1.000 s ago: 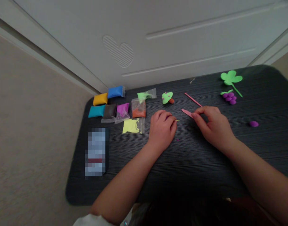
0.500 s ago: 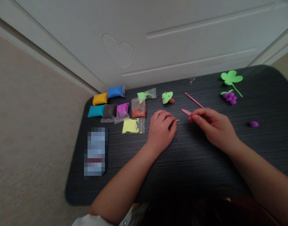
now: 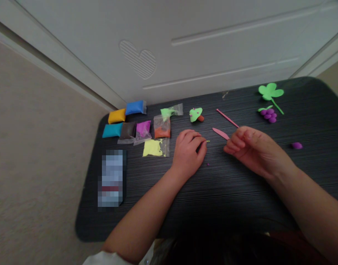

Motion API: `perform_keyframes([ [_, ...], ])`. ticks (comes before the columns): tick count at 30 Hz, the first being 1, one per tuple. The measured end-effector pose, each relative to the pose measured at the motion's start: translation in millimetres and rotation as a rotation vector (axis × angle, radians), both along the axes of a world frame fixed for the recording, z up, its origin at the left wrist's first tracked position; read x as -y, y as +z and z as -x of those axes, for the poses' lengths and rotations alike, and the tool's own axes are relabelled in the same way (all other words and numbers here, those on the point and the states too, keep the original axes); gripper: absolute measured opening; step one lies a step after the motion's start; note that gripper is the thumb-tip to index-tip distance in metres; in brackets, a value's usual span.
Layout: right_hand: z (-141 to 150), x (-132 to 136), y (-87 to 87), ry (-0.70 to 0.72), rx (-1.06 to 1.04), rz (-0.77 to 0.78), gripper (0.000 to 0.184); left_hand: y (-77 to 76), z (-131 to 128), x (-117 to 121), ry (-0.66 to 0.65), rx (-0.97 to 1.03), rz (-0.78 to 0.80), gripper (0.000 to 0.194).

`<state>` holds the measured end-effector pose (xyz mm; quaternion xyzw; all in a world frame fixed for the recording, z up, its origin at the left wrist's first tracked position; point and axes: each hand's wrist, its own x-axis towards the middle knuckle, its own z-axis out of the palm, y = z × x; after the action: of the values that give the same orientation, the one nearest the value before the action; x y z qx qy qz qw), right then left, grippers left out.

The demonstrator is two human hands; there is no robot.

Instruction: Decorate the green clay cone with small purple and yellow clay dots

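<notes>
My left hand (image 3: 189, 151) rests on the dark table with fingers bent and thumb near the index fingertip. A thin yellow clay strip (image 3: 208, 141) sticks out from under those fingertips. Right of it, my right hand (image 3: 253, 149) is rolled with its palm side partly up and fingers curled closed; whatever they may hold is hidden. The pink modelling knife (image 3: 220, 133) lies beside its fingertips, its handle hidden behind the hand. A pink rod tool (image 3: 226, 117) lies just beyond. A tiny purple clay bit (image 3: 208, 164) sits between the hands.
Clay packets, including an opened yellow one (image 3: 152, 147), lie left. A green-and-brown clay tree (image 3: 196, 115) stands behind my hands. To the right are a green clay clover (image 3: 270, 92), purple clay grapes (image 3: 268, 115) and a purple lump (image 3: 297, 145). A blurred-out box (image 3: 112, 178) lies front left.
My right hand has rolled over, its fingers coming off the knife's blade end and curling; more of the knife shows. The left hand has stayed in place.
</notes>
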<state>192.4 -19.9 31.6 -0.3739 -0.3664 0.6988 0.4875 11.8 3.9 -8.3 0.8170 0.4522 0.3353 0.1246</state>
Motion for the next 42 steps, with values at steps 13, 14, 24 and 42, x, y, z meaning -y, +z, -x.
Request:
perform_keyframes([
  [13, -1, 0, -1.7, 0.061, 0.092, -0.046, 0.017, 1.2, 0, 1, 0.001, 0.015, 0.005, 0.012],
  [14, -1, 0, -2.5, 0.055, 0.102, -0.054, 0.018, 1.3, 0, 1, 0.001, 0.017, 0.004, 0.012],
  [24, 2, -1, -5.4, 0.031, 0.299, -0.162, 0.021, 2.7, 1, 1, -0.009, 0.038, 0.003, 0.011],
  [42, 3, -4, -27.5, 0.149, 1.409, -0.688, 0.017, 4.9, 3, 0, 0.044, 0.111, 0.006, 0.010],
])
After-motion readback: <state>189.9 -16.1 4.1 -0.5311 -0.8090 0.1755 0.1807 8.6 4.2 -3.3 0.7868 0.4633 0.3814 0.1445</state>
